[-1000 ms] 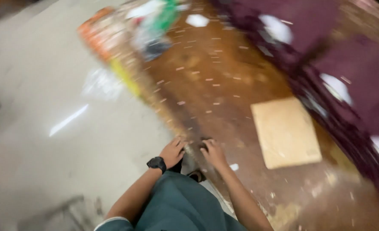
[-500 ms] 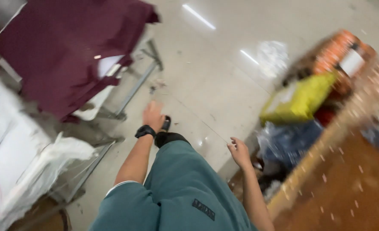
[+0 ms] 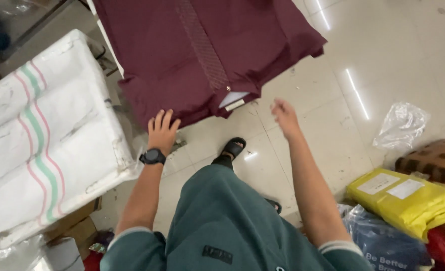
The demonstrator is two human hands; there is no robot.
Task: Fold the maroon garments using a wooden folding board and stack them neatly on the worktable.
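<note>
Where the maroon garment (image 3: 202,55) hangs over the edge of a stand at top centre, its folded lower hem lies just above both hands. On that hem the left hand (image 3: 161,131) rests with fingers spread and open, gripping nothing; a black watch (image 3: 153,156) sits on its wrist. Just right of the garment's corner, the right hand (image 3: 284,116) hovers loosely open and empty, apart from the cloth. Left of the garment is a white striped sack (image 3: 46,135). On the floor at right lie a yellow packet (image 3: 408,198) and a clear plastic bag (image 3: 402,125).
</note>
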